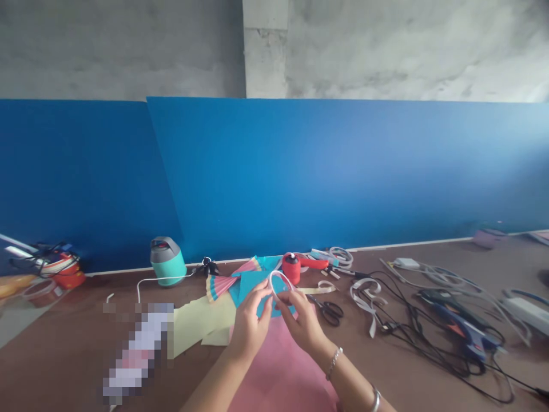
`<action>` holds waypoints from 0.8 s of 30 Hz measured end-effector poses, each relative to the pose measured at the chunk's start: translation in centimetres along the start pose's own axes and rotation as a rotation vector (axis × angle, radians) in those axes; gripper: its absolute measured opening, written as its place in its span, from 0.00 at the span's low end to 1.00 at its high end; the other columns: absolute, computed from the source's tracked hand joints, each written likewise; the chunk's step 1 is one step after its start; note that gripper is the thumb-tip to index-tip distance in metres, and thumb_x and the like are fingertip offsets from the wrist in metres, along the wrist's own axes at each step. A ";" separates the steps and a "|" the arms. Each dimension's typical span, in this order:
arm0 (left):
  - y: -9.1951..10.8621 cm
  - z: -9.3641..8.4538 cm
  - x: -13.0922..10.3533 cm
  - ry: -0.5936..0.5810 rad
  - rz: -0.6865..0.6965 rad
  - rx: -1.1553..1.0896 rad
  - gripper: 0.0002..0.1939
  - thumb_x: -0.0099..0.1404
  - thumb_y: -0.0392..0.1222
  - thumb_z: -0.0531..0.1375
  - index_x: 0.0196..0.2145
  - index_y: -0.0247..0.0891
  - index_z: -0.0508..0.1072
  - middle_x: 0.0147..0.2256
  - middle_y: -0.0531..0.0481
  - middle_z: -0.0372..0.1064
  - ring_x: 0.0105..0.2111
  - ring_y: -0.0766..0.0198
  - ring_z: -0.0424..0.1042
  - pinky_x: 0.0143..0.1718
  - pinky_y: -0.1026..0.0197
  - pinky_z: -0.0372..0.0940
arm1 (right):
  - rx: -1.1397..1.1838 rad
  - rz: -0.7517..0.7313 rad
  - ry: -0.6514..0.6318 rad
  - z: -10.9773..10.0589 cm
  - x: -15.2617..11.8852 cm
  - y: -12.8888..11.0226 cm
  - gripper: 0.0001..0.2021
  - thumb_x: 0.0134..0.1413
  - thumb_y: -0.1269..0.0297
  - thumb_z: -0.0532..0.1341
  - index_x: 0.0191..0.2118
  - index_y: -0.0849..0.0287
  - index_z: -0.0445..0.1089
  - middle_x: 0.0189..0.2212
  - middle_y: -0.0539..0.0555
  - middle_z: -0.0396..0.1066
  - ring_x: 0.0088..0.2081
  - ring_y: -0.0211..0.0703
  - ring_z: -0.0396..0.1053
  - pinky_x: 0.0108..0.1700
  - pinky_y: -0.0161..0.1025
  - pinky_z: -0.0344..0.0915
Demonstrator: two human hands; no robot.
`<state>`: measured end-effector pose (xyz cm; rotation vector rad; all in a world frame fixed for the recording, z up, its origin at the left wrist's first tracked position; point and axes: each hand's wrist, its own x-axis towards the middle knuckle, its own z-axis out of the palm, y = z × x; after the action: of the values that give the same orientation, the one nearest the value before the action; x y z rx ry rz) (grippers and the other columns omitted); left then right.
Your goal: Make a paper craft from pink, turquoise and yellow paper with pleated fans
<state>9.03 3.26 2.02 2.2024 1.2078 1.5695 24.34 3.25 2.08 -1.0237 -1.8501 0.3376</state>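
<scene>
Between my two hands a thin white loop (281,276) is held up over blue paper. My left hand (253,315) pinches its left side, and my right hand (300,315) pinches its lower right side. Below and behind the hands lies a pink sheet (278,366). The blue paper (249,281) lies just beyond the fingers, beside a folded striped paper fan (221,286). Past the loop stands a red glue gun or similar red tool (291,268); its exact kind is unclear. Black-handled scissors (331,313) lie right of my right hand.
Pale yellow sheets (197,323) and a teal container (168,266) are on the left. White ribbon (364,297), tangled black cables (416,343) and a blue tool (465,332) lie on the right. At far left stands a red bucket (71,274). A blue partition (300,177) runs behind the table.
</scene>
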 end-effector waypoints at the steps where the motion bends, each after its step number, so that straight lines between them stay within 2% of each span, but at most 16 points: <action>1: 0.1 0.0 0.2 0.000 -0.014 -0.014 0.09 0.66 0.35 0.52 0.41 0.40 0.69 0.48 0.44 0.70 0.50 0.59 0.68 0.49 0.57 0.65 | -0.013 -0.001 0.003 0.0 0.0 0.0 0.09 0.61 0.62 0.52 0.34 0.57 0.67 0.27 0.52 0.70 0.30 0.41 0.65 0.36 0.37 0.60; 5: 0.4 -0.2 1.1 0.010 -0.069 -0.059 0.03 0.64 0.36 0.54 0.34 0.40 0.67 0.44 0.45 0.70 0.48 0.58 0.69 0.47 0.55 0.65 | -0.040 -0.007 0.008 -0.1 0.0 -0.1 0.09 0.61 0.63 0.52 0.34 0.57 0.67 0.27 0.52 0.70 0.31 0.41 0.65 0.36 0.37 0.60; 9: 0.3 -0.5 1.6 0.027 -0.059 -0.019 0.05 0.64 0.37 0.53 0.30 0.40 0.66 0.40 0.46 0.68 0.46 0.57 0.68 0.46 0.54 0.64 | -0.091 -0.003 0.008 -0.2 0.2 0.0 0.09 0.61 0.62 0.52 0.33 0.57 0.68 0.27 0.52 0.71 0.31 0.41 0.65 0.37 0.38 0.60; 12: 0.3 -0.9 1.7 0.032 -0.059 -0.029 0.06 0.66 0.38 0.51 0.30 0.40 0.65 0.34 0.48 0.66 0.40 0.60 0.69 0.43 0.57 0.64 | -0.175 0.051 0.052 -0.4 0.3 0.6 0.13 0.58 0.57 0.56 0.26 0.58 0.66 0.22 0.51 0.68 0.29 0.41 0.64 0.37 0.38 0.60; 14: 0.5 -1.2 1.7 0.032 -0.124 -0.064 0.06 0.66 0.40 0.51 0.31 0.40 0.64 0.31 0.50 0.66 0.35 0.62 0.69 0.39 0.60 0.64 | -0.206 0.088 0.074 -0.6 0.4 1.1 0.16 0.56 0.54 0.57 0.23 0.58 0.65 0.20 0.51 0.66 0.28 0.41 0.63 0.36 0.38 0.59; 18: 0.5 -1.7 2.1 0.046 -0.276 -0.126 0.07 0.66 0.43 0.52 0.32 0.40 0.64 0.30 0.51 0.66 0.32 0.63 0.68 0.35 0.62 0.63 | -0.110 0.133 0.006 -1.2 0.5 1.4 0.15 0.60 0.55 0.52 0.28 0.58 0.68 0.25 0.52 0.69 0.31 0.42 0.63 0.36 0.37 0.60; 22: 0.0 -2.6 2.7 0.081 -0.311 -0.121 0.08 0.65 0.45 0.53 0.30 0.40 0.64 0.29 0.51 0.66 0.32 0.62 0.69 0.36 0.61 0.63 | 0.032 0.164 -0.085 -1.7 0.7 0.9 0.13 0.61 0.59 0.49 0.34 0.57 0.68 0.29 0.51 0.69 0.33 0.41 0.64 0.38 0.36 0.60; 24: -0.3 -3.0 2.9 0.110 -0.323 -0.141 0.07 0.64 0.45 0.55 0.32 0.39 0.65 0.29 0.51 0.67 0.32 0.62 0.69 0.37 0.61 0.64 | 0.083 0.158 -0.095 -2.0 0.9 0.7 0.12 0.60 0.61 0.51 0.32 0.58 0.68 0.27 0.50 0.68 0.31 0.39 0.62 0.35 0.34 0.59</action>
<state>6.62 4.58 5.17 1.7515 1.3570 1.6008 26.19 3.97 3.18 -1.1155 -1.8272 0.5612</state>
